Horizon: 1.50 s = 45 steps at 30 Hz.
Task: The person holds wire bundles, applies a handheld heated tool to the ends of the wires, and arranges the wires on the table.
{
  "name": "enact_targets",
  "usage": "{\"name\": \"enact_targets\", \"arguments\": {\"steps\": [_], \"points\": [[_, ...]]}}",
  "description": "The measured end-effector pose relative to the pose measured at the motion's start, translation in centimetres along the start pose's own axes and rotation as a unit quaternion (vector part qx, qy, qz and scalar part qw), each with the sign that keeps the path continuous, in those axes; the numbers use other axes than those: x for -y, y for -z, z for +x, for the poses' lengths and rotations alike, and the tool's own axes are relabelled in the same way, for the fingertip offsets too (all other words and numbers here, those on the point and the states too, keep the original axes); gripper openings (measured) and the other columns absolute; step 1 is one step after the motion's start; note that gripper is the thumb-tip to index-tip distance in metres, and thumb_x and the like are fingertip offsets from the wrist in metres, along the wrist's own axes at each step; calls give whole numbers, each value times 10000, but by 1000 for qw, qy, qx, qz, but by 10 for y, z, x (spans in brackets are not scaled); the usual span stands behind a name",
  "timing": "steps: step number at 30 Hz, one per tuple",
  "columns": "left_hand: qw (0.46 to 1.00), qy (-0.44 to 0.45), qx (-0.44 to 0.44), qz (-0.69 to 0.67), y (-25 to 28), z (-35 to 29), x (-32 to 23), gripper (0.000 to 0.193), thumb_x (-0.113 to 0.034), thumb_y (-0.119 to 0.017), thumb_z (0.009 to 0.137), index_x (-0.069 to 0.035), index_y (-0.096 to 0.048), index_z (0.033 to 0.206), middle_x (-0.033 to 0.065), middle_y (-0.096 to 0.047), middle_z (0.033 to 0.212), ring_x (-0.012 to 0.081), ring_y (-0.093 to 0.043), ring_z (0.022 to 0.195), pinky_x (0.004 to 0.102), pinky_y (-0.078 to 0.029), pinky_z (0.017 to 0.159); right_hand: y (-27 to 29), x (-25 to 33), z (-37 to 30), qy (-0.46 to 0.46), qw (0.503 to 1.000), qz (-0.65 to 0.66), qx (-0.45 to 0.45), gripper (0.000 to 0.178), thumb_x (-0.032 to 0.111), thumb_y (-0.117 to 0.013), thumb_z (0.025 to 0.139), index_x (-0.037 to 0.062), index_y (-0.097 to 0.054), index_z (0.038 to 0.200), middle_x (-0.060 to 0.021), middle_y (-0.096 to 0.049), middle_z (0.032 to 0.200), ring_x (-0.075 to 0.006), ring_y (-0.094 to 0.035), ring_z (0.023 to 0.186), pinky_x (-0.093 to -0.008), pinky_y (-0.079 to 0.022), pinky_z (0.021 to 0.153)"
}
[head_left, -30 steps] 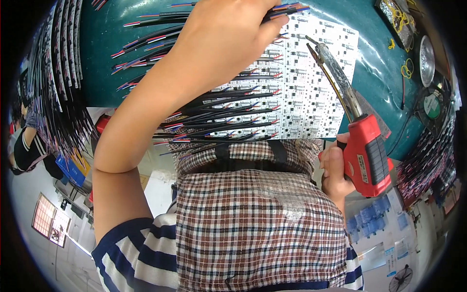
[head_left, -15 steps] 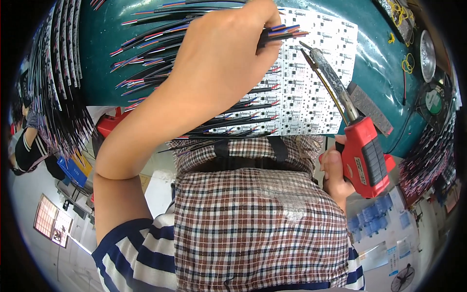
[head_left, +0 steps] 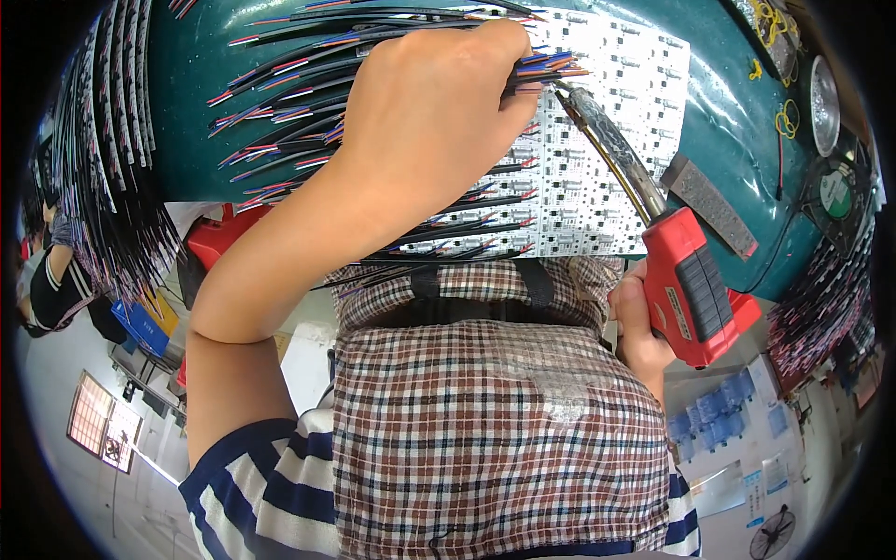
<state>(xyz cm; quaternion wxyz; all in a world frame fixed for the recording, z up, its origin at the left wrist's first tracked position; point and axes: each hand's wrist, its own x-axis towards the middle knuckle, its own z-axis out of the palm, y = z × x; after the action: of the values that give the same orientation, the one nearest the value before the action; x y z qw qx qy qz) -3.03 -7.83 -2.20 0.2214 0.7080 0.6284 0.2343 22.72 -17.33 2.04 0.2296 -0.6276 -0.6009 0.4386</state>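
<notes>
My left hand (head_left: 439,121) pinches a bundle of black-sheathed wires (head_left: 551,69), whose blue, red and brown ends stick out to the right over a white circuit board sheet (head_left: 611,121). In my right hand (head_left: 639,322) is a red soldering gun (head_left: 695,280) with a black ribbed grip. Its tip points up and left, close to the wire ends; whether it touches them I cannot tell. Rows of black cables (head_left: 476,227) lie on the sheet's left part, several with their ends at small components. My left hand hides part of these rows.
A green mat (head_left: 191,168) covers the bench. Right of the sheet lies a grey bar (head_left: 709,205); beyond it are a round metal dish (head_left: 820,107) and a small fan (head_left: 831,196). Wired strips (head_left: 112,112) hang at the left edge, and more cables (head_left: 821,308) hang at the right.
The soldering gun has moved slightly left and up, bringing its tip closer to the wire ends. My left hand has shifted a little with the wires still held.
</notes>
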Motion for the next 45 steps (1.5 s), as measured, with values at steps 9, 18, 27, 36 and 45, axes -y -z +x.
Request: {"name": "enact_targets", "arguments": {"steps": [9, 18, 27, 36, 45], "points": [[1000, -9, -11, 19, 0, 0, -1, 194, -213, -739, 796, -48, -661, 862, 92, -653, 636, 245, -645, 551, 336, -489, 522, -1, 4, 1, 12, 1000, 1, -23, 140, -34, -627, 865, -28, -577, 996, -56, -562, 713, -95, -507, 543, -229, -384, 475], [998, -38, -11, -46, 1, 4, 8, 152, -165, -707, 756, -42, -624, 789, 130, -639, 657, 319, -647, 614, 420, -510, 550, 4, 1, -5, -20, 1000, -13, -6, 142, -1, -650, 865, -18, -578, 986, -48, -568, 722, -91, -502, 557, -230, -379, 503], [994, 10, 42, -96, 19, 14, -5, 162, -110, -690, 752, 23, -598, 742, 200, -624, 672, 371, -636, 642, 415, -508, 583, -1, 7, -3, -42, 999, 5, -32, 97, 34, -665, 867, -7, -592, 915, -59, -587, 728, -97, -502, 556, -237, -394, 506], [994, 18, 63, -91, 21, 15, -4, 164, -116, -689, 747, 26, -608, 749, 203, -629, 674, 372, -637, 647, 420, -512, 598, 6, -4, -2, 79, 997, -12, 13, 160, 32, -653, 868, -26, -583, 1000, -49, -551, 683, -103, -502, 541, -234, -377, 492], [926, -276, -235, -103, -7, 14, 19, 175, -128, -667, 794, 5, -580, 867, 203, -630, 723, 383, -637, 669, 440, -504, 608, 3, -1, -6, -6, 999, 28, -14, 289, 61, -652, 875, -45, -545, 1122, -52, -536, 648, -91, -458, 492, -227, -339, 461]]}}
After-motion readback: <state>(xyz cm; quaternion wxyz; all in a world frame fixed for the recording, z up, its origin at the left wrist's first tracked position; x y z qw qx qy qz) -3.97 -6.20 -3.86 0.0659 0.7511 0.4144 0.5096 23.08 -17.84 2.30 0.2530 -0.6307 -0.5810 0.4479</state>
